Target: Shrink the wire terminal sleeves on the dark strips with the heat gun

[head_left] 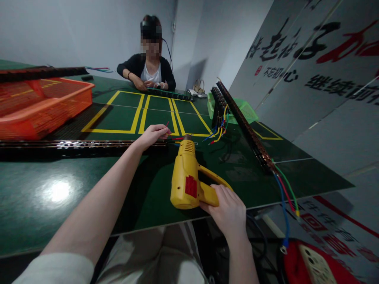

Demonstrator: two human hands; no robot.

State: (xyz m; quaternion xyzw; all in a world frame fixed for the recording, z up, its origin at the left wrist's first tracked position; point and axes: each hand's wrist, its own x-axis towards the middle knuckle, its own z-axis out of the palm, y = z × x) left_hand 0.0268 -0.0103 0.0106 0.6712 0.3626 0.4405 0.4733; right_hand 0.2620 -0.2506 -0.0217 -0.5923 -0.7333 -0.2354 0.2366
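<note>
In right hand (229, 209): yellow heat gun (186, 173), nozzle near left hand (154, 134).

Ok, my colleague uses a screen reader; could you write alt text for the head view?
Right hand holds a yellow plastic heat gun above a dark green tabletop, its nozzle near the left hand, which pinches a thin red strand; a person in black sits opposite.

Green table (145, 201), yellow outlines (115, 131) beyond the left fingers (161, 130); left of them lies a long dark bundle (74, 146), an orange basket (78, 98) behind it; green basket (247, 112) beyond, right.
</note>
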